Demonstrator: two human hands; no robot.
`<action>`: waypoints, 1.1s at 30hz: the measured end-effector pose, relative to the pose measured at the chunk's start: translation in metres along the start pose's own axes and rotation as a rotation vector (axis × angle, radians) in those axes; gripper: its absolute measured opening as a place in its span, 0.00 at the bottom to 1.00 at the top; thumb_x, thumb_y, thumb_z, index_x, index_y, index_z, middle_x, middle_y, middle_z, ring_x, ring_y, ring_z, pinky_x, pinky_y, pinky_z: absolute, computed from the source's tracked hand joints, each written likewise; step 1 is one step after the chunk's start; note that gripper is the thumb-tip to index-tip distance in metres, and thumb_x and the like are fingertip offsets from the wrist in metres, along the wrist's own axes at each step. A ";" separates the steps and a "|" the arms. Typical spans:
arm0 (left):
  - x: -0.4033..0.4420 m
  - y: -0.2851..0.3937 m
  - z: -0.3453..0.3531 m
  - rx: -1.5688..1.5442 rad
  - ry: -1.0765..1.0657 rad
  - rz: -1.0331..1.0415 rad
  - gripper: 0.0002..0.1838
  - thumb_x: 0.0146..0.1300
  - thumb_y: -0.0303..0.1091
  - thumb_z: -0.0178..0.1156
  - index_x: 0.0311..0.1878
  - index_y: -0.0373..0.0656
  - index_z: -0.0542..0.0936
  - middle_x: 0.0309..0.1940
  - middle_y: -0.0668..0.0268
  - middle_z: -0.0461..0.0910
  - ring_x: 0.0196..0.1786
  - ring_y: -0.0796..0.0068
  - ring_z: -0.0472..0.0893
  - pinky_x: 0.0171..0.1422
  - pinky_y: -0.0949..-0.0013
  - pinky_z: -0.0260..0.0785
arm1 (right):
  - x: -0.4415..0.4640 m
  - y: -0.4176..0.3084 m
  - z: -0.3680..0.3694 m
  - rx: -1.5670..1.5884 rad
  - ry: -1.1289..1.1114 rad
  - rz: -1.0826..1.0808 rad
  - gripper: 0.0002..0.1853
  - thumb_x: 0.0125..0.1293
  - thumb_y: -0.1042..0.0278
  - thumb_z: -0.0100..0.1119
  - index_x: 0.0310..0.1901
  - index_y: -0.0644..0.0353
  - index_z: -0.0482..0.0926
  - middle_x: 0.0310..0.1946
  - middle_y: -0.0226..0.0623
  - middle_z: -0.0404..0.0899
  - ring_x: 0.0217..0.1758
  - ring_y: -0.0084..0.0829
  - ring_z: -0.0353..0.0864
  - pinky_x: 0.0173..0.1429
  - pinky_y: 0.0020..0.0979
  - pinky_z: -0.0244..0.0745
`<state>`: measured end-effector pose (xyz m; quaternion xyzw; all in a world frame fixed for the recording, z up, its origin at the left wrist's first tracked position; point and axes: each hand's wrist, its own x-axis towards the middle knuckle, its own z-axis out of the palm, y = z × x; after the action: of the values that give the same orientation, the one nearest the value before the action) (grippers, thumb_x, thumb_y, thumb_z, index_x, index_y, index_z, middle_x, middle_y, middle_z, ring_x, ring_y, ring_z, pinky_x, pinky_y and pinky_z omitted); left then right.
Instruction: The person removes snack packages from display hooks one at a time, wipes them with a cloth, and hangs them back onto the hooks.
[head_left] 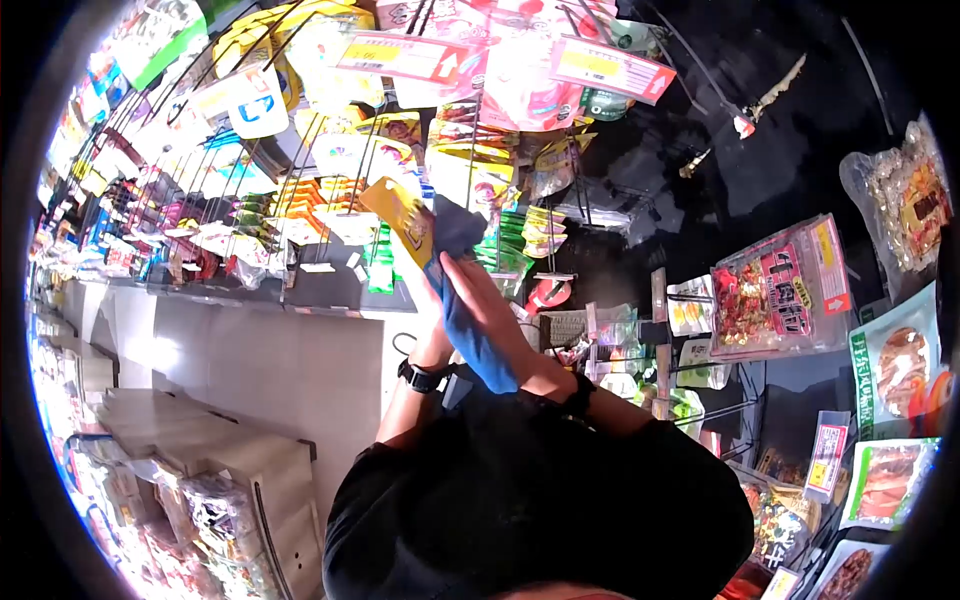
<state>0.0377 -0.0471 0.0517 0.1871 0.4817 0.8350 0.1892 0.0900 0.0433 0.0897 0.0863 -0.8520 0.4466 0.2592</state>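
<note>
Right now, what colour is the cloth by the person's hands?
The cloth is blue. The head view shows it best.

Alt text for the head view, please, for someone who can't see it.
A person's left hand and right hand hold a yellow packet and blue cloth between them, at a store display crowded with hanging snack packets. A black watch circles the left wrist.

- One camera is looking forward and down from the person's head.
- It is facing hanging packets (515,85) nearby, with the hands (480,300) sitting closer, around mid-view.
</note>
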 end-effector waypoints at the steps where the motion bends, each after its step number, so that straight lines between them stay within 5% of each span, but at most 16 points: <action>1: 0.004 0.006 0.008 0.076 0.038 0.069 0.26 0.63 0.33 0.58 0.64 0.42 0.65 0.59 0.62 0.62 0.58 0.65 0.68 0.64 0.63 0.60 | 0.003 -0.004 -0.003 -0.045 0.013 -0.030 0.31 0.59 0.76 0.51 0.67 0.63 0.60 0.58 0.54 0.65 0.63 0.52 0.65 0.66 0.41 0.62; 5: 0.034 0.032 0.044 0.396 0.293 0.364 0.26 0.63 0.33 0.58 0.64 0.43 0.66 0.60 0.61 0.59 0.58 0.65 0.67 0.65 0.63 0.58 | 0.004 0.003 0.004 -0.118 0.122 0.138 0.31 0.60 0.79 0.49 0.66 0.69 0.54 0.53 0.59 0.66 0.56 0.53 0.69 0.61 0.42 0.65; 8: 0.048 0.034 0.039 0.622 0.363 0.456 0.25 0.63 0.32 0.58 0.64 0.43 0.68 0.60 0.60 0.59 0.59 0.66 0.66 0.64 0.65 0.58 | 0.014 0.002 -0.006 -0.103 0.359 0.053 0.29 0.59 0.75 0.51 0.64 0.65 0.58 0.50 0.55 0.68 0.54 0.50 0.70 0.55 0.37 0.68; 11: 0.050 0.032 0.019 0.834 0.356 0.556 0.22 0.65 0.28 0.55 0.63 0.41 0.69 0.57 0.60 0.63 0.57 0.70 0.68 0.58 0.70 0.64 | 0.016 0.023 -0.014 0.147 0.492 0.168 0.15 0.64 0.73 0.48 0.52 0.63 0.68 0.37 0.41 0.75 0.38 0.35 0.77 0.45 0.30 0.72; 13: 0.044 0.041 0.014 0.575 0.369 0.449 0.35 0.59 0.19 0.59 0.69 0.44 0.59 0.54 0.61 0.67 0.54 0.71 0.72 0.56 0.69 0.67 | 0.025 0.031 -0.031 0.221 0.507 0.311 0.11 0.69 0.73 0.43 0.49 0.63 0.71 0.34 0.33 0.76 0.34 0.26 0.76 0.42 0.25 0.73; 15: 0.039 0.061 0.013 0.270 0.172 0.356 0.50 0.52 0.16 0.65 0.73 0.46 0.45 0.53 0.61 0.69 0.51 0.70 0.74 0.56 0.66 0.69 | 0.034 0.063 -0.042 0.638 0.568 0.485 0.12 0.71 0.72 0.40 0.46 0.62 0.75 0.35 0.27 0.76 0.35 0.18 0.75 0.44 0.21 0.73; 16: 0.037 0.065 0.005 0.205 0.018 0.284 0.48 0.49 0.15 0.66 0.71 0.42 0.52 0.55 0.60 0.70 0.50 0.70 0.75 0.56 0.66 0.70 | 0.036 0.063 -0.046 0.930 0.534 0.510 0.11 0.69 0.71 0.43 0.45 0.61 0.76 0.37 0.26 0.76 0.39 0.18 0.75 0.49 0.21 0.71; 18: 0.024 0.050 -0.025 0.244 -0.174 -0.148 0.38 0.51 0.19 0.65 0.66 0.41 0.61 0.50 0.64 0.74 0.51 0.74 0.75 0.53 0.70 0.71 | 0.026 0.053 -0.037 0.702 0.571 0.376 0.11 0.69 0.71 0.43 0.47 0.62 0.75 0.40 0.27 0.76 0.44 0.20 0.73 0.54 0.22 0.68; 21: 0.020 -0.018 -0.065 -0.224 -0.249 -0.397 0.27 0.59 0.39 0.58 0.60 0.38 0.67 0.46 0.66 0.78 0.49 0.73 0.76 0.54 0.68 0.68 | 0.028 0.048 -0.021 0.472 0.572 0.317 0.13 0.69 0.69 0.43 0.52 0.61 0.71 0.46 0.30 0.74 0.51 0.22 0.71 0.60 0.25 0.64; 25: 0.027 -0.014 -0.028 -0.261 -0.200 -0.255 0.31 0.63 0.52 0.49 0.62 0.38 0.66 0.53 0.62 0.74 0.53 0.71 0.74 0.59 0.66 0.66 | 0.019 0.062 0.016 0.408 0.413 0.244 0.24 0.67 0.66 0.46 0.64 0.61 0.61 0.59 0.43 0.65 0.61 0.40 0.65 0.67 0.37 0.58; 28: 0.036 0.002 -0.001 -0.373 -0.096 -0.137 0.36 0.67 0.62 0.43 0.63 0.38 0.66 0.56 0.60 0.72 0.55 0.70 0.72 0.61 0.65 0.65 | 0.005 0.013 0.030 -0.066 0.420 0.036 0.29 0.61 0.71 0.53 0.66 0.57 0.62 0.58 0.55 0.63 0.62 0.51 0.64 0.66 0.42 0.60; 30: 0.042 -0.003 -0.018 -0.494 -0.211 -0.290 0.44 0.64 0.70 0.32 0.67 0.40 0.62 0.59 0.62 0.70 0.59 0.69 0.70 0.66 0.65 0.61 | -0.001 0.019 0.043 -0.240 0.417 -0.028 0.29 0.57 0.76 0.57 0.64 0.53 0.68 0.56 0.60 0.64 0.58 0.55 0.68 0.61 0.45 0.64; 32: 0.029 0.022 0.000 -0.097 -0.246 -0.198 0.51 0.59 0.77 0.28 0.71 0.40 0.54 0.68 0.60 0.60 0.70 0.63 0.60 0.74 0.63 0.48 | 0.024 0.010 0.022 -0.203 0.335 -0.012 0.31 0.57 0.75 0.56 0.65 0.55 0.66 0.58 0.61 0.63 0.59 0.56 0.67 0.62 0.44 0.64; 33: 0.026 0.022 0.001 -0.143 -0.282 -0.218 0.51 0.59 0.76 0.27 0.73 0.42 0.50 0.69 0.61 0.58 0.71 0.64 0.57 0.74 0.62 0.46 | 0.040 -0.002 0.003 -0.192 0.330 -0.074 0.31 0.57 0.73 0.55 0.66 0.57 0.65 0.56 0.59 0.65 0.58 0.56 0.68 0.62 0.42 0.63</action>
<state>0.0132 -0.0437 0.0744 0.2350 0.4074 0.8071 0.3568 0.0551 0.0433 0.1104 0.0182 -0.8328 0.3616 0.4189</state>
